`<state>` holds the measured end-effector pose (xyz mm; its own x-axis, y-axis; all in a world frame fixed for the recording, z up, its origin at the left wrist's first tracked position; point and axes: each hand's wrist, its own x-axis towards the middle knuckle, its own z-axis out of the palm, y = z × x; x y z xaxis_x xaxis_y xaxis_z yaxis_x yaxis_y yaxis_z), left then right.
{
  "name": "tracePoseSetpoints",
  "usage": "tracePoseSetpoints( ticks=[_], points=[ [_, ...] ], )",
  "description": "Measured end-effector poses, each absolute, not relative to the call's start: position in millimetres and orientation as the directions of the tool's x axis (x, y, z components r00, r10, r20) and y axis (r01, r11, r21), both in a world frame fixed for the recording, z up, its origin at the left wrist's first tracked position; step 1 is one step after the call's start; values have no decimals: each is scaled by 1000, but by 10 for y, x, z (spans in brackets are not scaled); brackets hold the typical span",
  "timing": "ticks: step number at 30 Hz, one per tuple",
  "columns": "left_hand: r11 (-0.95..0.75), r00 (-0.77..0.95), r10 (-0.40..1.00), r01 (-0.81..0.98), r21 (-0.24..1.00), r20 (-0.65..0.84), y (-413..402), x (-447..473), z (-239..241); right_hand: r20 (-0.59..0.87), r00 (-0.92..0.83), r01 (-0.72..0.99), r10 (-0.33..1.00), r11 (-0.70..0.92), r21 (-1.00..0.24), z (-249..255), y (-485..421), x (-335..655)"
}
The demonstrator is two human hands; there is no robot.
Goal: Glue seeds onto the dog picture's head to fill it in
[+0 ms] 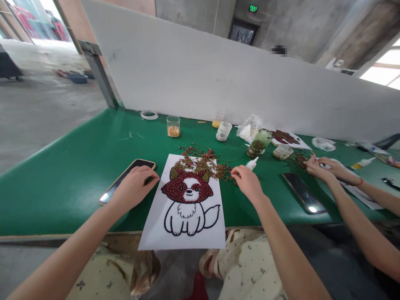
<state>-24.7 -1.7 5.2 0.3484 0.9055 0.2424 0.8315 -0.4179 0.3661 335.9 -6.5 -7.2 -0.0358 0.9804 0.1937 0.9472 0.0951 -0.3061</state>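
Observation:
A white sheet of paper (212, 237) hangs partly over the table's front edge, printed with a cartoon dog-like animal. Dark red beans (173, 189) fill its head, and green seeds (205, 176) fill the ears. My left hand (137, 185) rests over a phone (117, 179), fingers curled together close to the sheet's left edge; whatever they hold is hidden. Right of the sheet, my right hand (246, 181) pinches at the edge of a loose pile of mixed seeds (223, 171). What lies between those fingertips is too small to name. A white-tipped glue bottle (251, 163) lies just behind it.
Across the green table (71, 166) stand a cup of yellow kernels (173, 127), a white cup (223, 131) and a tilted jar of seeds (259, 143). Another phone (303, 193) lies right, beside a co-worker's hands (325, 168). A white partition (203, 71) closes the back.

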Motion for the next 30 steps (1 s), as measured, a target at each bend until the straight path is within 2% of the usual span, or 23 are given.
tracePoseSetpoints(
  ticks=[9,22,25,28,30],
  points=[
    [-402,344,914,841,363,214,-18,-214,43,81,-2,960,997,25,-278,-60,-158,3232],
    [-405,340,912,832,378,229,-30,-207,74,17,-1,981,1000,4,-192,-33,-154,3164],
    [-403,336,913,832,382,232,-36,-222,65,84,-89,950,992,110,-292,14,-166,3081],
    [-419,350,905,828,373,240,-34,-254,45,134,-316,838,939,342,-425,67,-184,2923],
    [-442,368,893,821,362,258,-30,-279,26,116,-440,779,891,442,-445,87,-194,2791]
  ],
)
